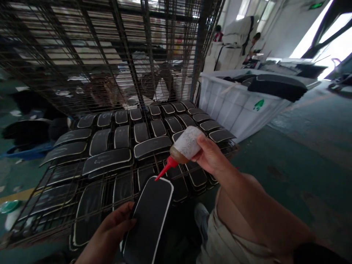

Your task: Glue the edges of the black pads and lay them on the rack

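The right fingers (205, 143) are wrapping around a squeeze bottle (189, 141) with a white label, tipping it so that its red nozzle (167, 167) is pointing down and to the left. The left fingers (125, 223) are gripping the dark curved panel (151, 212) by its long side, the thumb pressing near the edge. The panel is slanting in front of the body at the near side of a wire rack (41, 234), its rounded end facing away from the person. The nozzle tip is sitting at that end, near its left corner; whether it is touching or just clearing the surface, I cannot tell. A white bead (172, 189) is running along the panel's rim.

The main risk is lying in the squeeze: too hard a press could be flooding the curve with a blob, and an unsteady wrist could be dragging the line inward or over the rim. A nozzle dipping too low could be ploughing through the wet bead. The left thumb is resting close to the edge, so a small slide could be smearing the line, and a one-sided grip could be letting the panel twist under the tip. Rows of edged panels (107, 160) are lying close together on the rack, so a knock from the bottle or the held piece could be shifting them or marking their rims, while a drip could be landing on their faces.
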`<state>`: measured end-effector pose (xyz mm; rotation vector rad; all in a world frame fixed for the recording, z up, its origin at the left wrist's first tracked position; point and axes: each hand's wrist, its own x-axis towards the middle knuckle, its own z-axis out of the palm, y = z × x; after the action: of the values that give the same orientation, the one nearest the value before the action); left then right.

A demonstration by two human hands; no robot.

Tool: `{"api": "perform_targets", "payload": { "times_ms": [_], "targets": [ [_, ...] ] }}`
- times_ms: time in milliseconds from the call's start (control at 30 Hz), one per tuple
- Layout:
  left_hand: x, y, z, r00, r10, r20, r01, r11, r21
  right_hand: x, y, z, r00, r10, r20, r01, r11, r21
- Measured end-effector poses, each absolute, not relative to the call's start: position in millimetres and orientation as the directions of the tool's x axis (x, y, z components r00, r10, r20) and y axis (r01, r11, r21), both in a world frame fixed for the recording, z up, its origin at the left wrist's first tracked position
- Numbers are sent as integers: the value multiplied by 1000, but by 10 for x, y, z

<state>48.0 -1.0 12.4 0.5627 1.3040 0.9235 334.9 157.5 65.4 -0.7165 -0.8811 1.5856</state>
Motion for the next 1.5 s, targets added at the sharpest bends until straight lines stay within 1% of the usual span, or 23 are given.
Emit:
{"api": "perform_targets", "payload": {
  "times_ms": [167, 300, 467, 567, 733, 833, 900, 1033, 1133, 1267, 1400, 1500],
  "targets": [
    [509, -1, 106, -120, 782, -612, -316, 555, 770, 3306, 1647, 604, -233, 972, -26, -576, -160, -802],
    [492, -26, 221, -194, 787, -586, -289, 525, 801, 3287, 1717, 633, -255, 967, -30, -634, -190, -750],
    [452, -11, 445, -120, 813, -569, -221, 537, 814, 3294, 1716, 727, -268, 963, 36, -593, -135, -793],
    [394, 45, 474, -65, 833, -549, -154, 535, 831, 3327, 1681, 758, -263, 962, 79, -563, -86, -822],
    [232, 161, 362, 55, 845, -532, -25, 534, 845, 3409, 1635, 739, -186, 975, 121, -486, 16, -874],
    [137, 206, 240, 49, 841, -539, -21, 541, 841, 3434, 1612, 718, -165, 978, 129, -428, 47, -903],
    [82, 224, 154, 61, 843, -534, -25, 536, 844, 3430, 1595, 708, -153, 980, 126, -394, 56, -917],
    [-9, 252, 48, 178, 807, -563, 13, 570, 821, 3380, 1562, 697, -169, 982, 88, -346, 25, -938],
    [-54, 260, 25, 186, 786, -590, 7, 600, 800, 3333, 1536, 689, -198, 978, 58, -332, -11, -943],
    [-48, 210, 32, 228, 790, -569, 0, 584, 812, 3284, 1498, 676, -235, 970, 67, -296, -6, -955],
    [3, 115, 70, 123, 818, -562, -48, 570, 820, 3258, 1469, 667, -267, 958, 102, -276, 25, -961],
    [-1, 64, 62, 106, 818, -565, -66, 573, 817, 3246, 1459, 669, -269, 958, 104, -269, 29, -963]
  ]
}}
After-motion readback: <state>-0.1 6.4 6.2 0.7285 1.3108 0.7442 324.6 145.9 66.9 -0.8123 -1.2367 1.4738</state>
